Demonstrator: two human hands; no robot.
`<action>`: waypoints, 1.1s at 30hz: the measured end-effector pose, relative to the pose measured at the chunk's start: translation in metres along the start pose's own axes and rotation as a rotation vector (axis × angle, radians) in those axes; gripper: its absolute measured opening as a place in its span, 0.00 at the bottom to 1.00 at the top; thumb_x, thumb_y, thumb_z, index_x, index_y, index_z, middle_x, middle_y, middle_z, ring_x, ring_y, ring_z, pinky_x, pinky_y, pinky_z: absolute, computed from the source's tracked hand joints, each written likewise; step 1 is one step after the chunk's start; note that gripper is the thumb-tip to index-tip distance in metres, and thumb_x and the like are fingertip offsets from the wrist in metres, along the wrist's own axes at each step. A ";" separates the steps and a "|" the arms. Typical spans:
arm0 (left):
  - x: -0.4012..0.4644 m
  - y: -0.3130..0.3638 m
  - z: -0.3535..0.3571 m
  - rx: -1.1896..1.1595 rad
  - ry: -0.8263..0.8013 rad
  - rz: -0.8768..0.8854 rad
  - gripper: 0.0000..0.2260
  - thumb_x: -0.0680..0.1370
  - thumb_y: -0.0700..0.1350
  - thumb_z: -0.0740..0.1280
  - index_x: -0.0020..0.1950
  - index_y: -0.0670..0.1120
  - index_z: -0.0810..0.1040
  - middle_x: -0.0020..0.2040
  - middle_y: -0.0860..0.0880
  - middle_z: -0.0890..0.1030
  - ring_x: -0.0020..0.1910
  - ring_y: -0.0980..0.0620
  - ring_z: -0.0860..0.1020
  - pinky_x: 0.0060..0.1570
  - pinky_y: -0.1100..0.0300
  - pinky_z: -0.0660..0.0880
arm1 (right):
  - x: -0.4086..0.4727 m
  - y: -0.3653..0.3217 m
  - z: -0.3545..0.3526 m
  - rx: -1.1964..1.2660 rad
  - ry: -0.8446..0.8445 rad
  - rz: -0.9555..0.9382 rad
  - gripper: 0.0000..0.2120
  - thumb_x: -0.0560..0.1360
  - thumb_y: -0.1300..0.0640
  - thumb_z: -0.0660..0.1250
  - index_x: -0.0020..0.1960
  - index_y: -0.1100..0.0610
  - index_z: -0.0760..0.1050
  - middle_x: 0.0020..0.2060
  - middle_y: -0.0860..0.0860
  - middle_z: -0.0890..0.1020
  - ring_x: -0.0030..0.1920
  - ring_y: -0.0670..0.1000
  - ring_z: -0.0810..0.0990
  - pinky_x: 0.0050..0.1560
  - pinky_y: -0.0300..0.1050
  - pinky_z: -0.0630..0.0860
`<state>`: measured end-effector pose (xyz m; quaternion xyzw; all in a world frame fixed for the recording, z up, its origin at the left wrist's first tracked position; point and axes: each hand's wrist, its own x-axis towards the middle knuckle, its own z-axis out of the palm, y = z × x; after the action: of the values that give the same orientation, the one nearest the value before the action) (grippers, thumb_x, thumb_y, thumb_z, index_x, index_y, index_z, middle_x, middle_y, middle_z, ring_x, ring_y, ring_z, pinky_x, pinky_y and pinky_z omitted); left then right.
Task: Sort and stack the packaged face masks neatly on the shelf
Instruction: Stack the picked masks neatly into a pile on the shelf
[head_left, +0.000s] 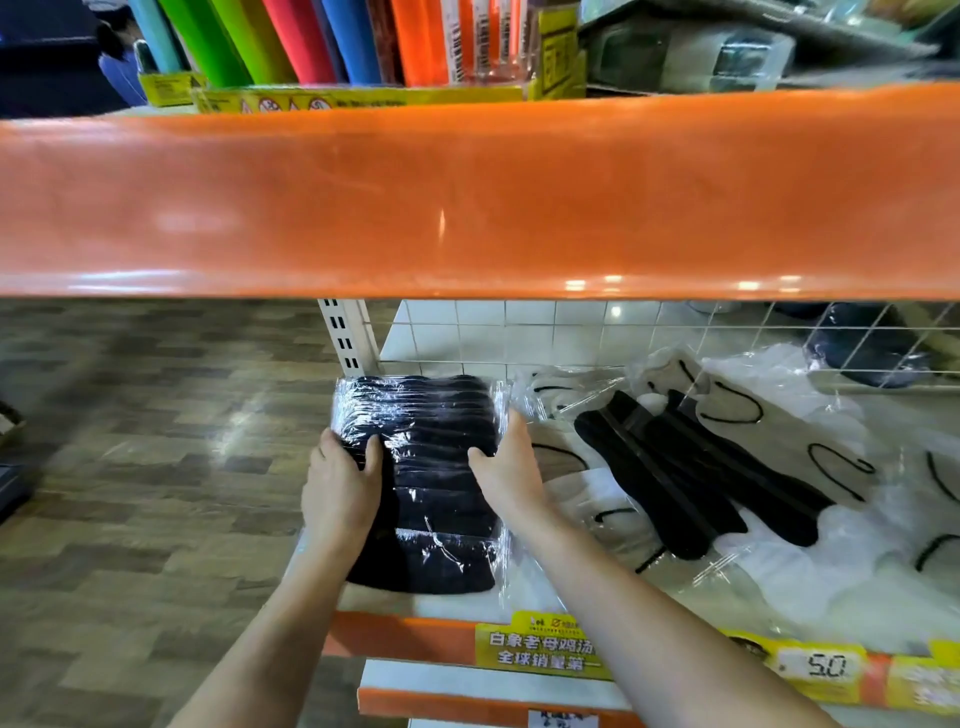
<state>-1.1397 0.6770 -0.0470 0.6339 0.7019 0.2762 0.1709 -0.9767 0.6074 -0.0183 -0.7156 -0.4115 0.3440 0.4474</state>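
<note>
A stack of black face masks in clear plastic packets (436, 467) lies at the left end of the white shelf (395, 603). My left hand (340, 483) grips the stack's left edge, thumb on top. My right hand (511, 467) presses against its right edge, thumb over the top packet. To the right lie loose black masks in plastic (675, 467) and white masks with black ear loops (810, 431), scattered and overlapping.
A broad orange shelf edge (467, 197) hangs close overhead. A white wire grid (519, 332) backs the shelf; a wire divider (872, 358) stands at right. Yellow price labels (545, 649) line the front rail. Wood-pattern floor (145, 441) lies left.
</note>
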 end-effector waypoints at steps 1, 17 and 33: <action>0.000 0.001 0.001 -0.004 0.001 0.013 0.24 0.79 0.56 0.60 0.64 0.38 0.66 0.59 0.36 0.73 0.57 0.35 0.73 0.53 0.43 0.71 | 0.000 0.000 0.001 -0.004 0.008 -0.008 0.35 0.77 0.63 0.63 0.78 0.59 0.49 0.76 0.53 0.58 0.75 0.52 0.57 0.75 0.47 0.55; 0.018 0.002 -0.004 -0.323 -0.107 -0.128 0.23 0.79 0.55 0.63 0.63 0.40 0.65 0.52 0.43 0.76 0.55 0.39 0.75 0.56 0.47 0.71 | -0.013 0.008 0.005 -0.197 0.093 -0.122 0.37 0.79 0.62 0.61 0.77 0.60 0.38 0.77 0.57 0.51 0.77 0.53 0.50 0.75 0.47 0.54; -0.034 -0.011 -0.028 0.180 0.024 0.329 0.24 0.78 0.51 0.64 0.69 0.37 0.68 0.70 0.36 0.69 0.71 0.36 0.64 0.66 0.40 0.63 | -0.060 0.013 -0.012 -0.777 -0.220 -0.477 0.37 0.78 0.40 0.59 0.79 0.52 0.46 0.77 0.50 0.38 0.77 0.52 0.39 0.74 0.49 0.40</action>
<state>-1.1604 0.6384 -0.0352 0.7495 0.6127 0.2439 0.0575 -0.9876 0.5458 -0.0187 -0.6747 -0.7079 0.1260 0.1666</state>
